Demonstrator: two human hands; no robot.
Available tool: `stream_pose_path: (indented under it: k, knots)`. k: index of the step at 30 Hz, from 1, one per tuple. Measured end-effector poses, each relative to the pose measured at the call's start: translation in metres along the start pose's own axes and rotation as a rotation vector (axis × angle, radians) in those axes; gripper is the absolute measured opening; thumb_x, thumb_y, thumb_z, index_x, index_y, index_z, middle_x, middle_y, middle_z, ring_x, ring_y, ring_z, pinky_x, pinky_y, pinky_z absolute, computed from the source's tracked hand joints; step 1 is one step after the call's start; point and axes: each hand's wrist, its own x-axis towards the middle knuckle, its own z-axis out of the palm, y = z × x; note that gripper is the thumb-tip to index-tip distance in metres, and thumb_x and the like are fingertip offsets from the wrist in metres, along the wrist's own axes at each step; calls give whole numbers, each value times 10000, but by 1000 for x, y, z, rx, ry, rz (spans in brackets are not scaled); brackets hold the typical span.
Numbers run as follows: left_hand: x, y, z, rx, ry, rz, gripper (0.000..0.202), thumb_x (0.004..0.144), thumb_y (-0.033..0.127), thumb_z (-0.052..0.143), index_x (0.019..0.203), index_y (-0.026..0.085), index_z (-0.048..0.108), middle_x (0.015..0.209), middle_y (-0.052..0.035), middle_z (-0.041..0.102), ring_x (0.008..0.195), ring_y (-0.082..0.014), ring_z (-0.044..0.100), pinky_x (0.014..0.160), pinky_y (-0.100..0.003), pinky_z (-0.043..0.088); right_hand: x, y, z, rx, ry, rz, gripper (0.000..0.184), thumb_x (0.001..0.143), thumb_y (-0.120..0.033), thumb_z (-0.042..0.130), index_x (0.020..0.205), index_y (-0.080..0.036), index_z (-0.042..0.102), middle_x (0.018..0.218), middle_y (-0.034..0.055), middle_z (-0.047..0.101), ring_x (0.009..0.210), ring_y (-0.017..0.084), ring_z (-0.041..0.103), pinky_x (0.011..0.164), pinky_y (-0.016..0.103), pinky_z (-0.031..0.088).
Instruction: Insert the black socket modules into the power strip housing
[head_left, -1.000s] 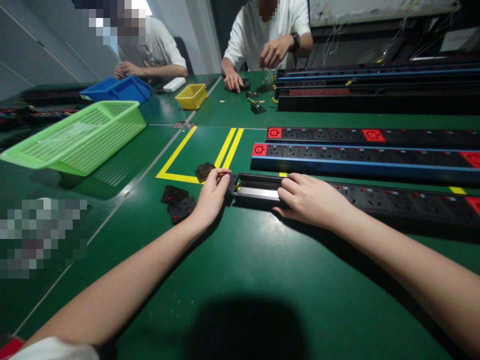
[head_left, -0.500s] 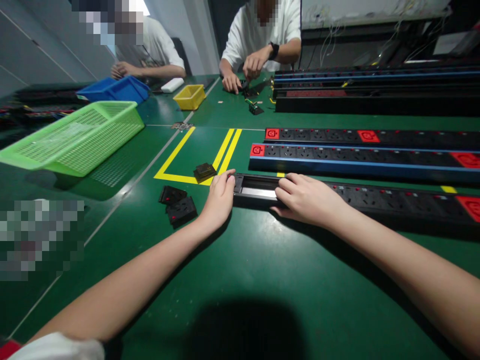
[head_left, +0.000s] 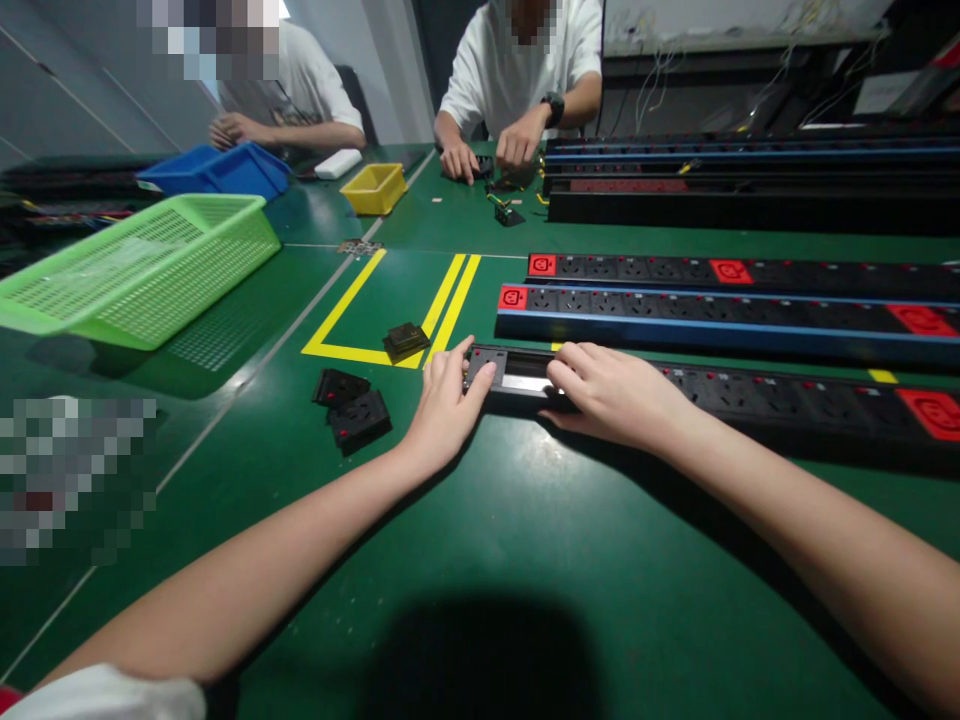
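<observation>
A black power strip lies across the green table, with socket modules and a red outlet along its right part. At its left end my left hand has its thumb on a black socket module and its fingers around the end. Right of that module a bare stretch of the channel shows pale metal. My right hand is closed around the strip farther right, fingers on top and thumb at the near side. Two loose socket modules lie left of my left hand, near a stack of small dark plates.
Behind lie a blue-edged power strip and another strip. A green basket, a blue bin and a yellow bin stand at the left. Two people sit across the table, one handling small parts.
The socket module at the strip's left end has slid right along the channel with my left thumb on it, shortening the bare stretch. My right hand keeps its hold.
</observation>
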Motion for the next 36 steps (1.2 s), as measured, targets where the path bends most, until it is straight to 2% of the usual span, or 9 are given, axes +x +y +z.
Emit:
stream_pose_path:
  k: [3, 5, 8, 10, 14, 20, 28, 32, 36]
  knots:
    - [-2, -1, 0, -184, 36, -30, 517, 898, 544, 539, 1265, 196, 437, 1028, -48, 557, 973, -177, 548, 921, -364, 467, -1, 3, -1, 102, 31, 50, 319, 904, -426, 560, 1052, -146, 526, 1051, 103, 582, 817, 224, 596, 648, 331, 470]
    - [-3, 0, -1, -276, 29, -31, 418, 892, 517, 567, 1145, 204, 454, 1009, -30, 574, 908, -150, 565, 826, -307, 467, -2, 5, 0, 195, 63, 57, 400, 874, -418, 605, 1132, -136, 488, 1144, 120, 577, 854, 222, 614, 662, 325, 493]
    - [-5, 6, -6, -275, -58, 23, 275, 926, 476, 527, 986, 208, 523, 994, -15, 617, 937, -145, 585, 846, -293, 441, -4, 8, 2, 294, 108, 56, 551, 829, -378, 664, 1248, -124, 414, 1259, 144, 555, 973, 243, 635, 740, 330, 525]
    - [-5, 10, -9, -247, -130, 65, 268, 940, 468, 505, 931, 206, 564, 1014, -16, 643, 980, -158, 590, 882, -305, 428, -4, 8, 2, 324, 123, 77, 638, 803, -362, 698, 1299, -126, 373, 1274, 149, 558, 985, 251, 650, 736, 332, 532]
    - [-2, 15, -14, -151, -209, 125, 275, 941, 468, 510, 975, 232, 649, 1038, -6, 681, 1009, -176, 584, 907, -330, 412, -5, 7, 2, 344, 133, 100, 748, 775, -361, 741, 1354, -135, 325, 1260, 161, 583, 947, 261, 677, 677, 332, 535]
    - [0, 13, -14, -102, -227, 292, 291, 975, 411, 464, 1057, 291, 715, 1092, -2, 679, 1083, -167, 580, 990, -356, 395, -6, 8, 4, 335, 152, 85, 801, 756, -365, 764, 1379, -141, 314, 1248, 171, 608, 973, 277, 682, 701, 346, 549]
    - [1, 9, -13, -11, -244, 329, 296, 959, 443, 478, 1165, 397, 686, 1206, -29, 580, 1203, -194, 509, 1092, -429, 376, -7, 9, 4, 349, 129, 85, 774, 772, -349, 732, 1398, -152, 320, 1273, 181, 615, 1034, 285, 672, 786, 375, 550]
    - [1, 7, -14, 45, -256, 348, 316, 958, 461, 458, 1170, 404, 685, 1249, -43, 547, 1236, -213, 473, 1119, -461, 361, -7, 10, 4, 365, 123, 73, 739, 789, -346, 709, 1396, -159, 331, 1263, 177, 628, 1044, 281, 670, 798, 385, 548]
    - [0, 8, -13, 24, -236, 337, 323, 960, 462, 452, 1161, 381, 692, 1194, -47, 570, 1192, -210, 497, 1093, -449, 380, -7, 10, 3, 366, 118, 82, 753, 791, -347, 722, 1405, -151, 333, 1250, 168, 642, 1041, 275, 673, 809, 376, 549]
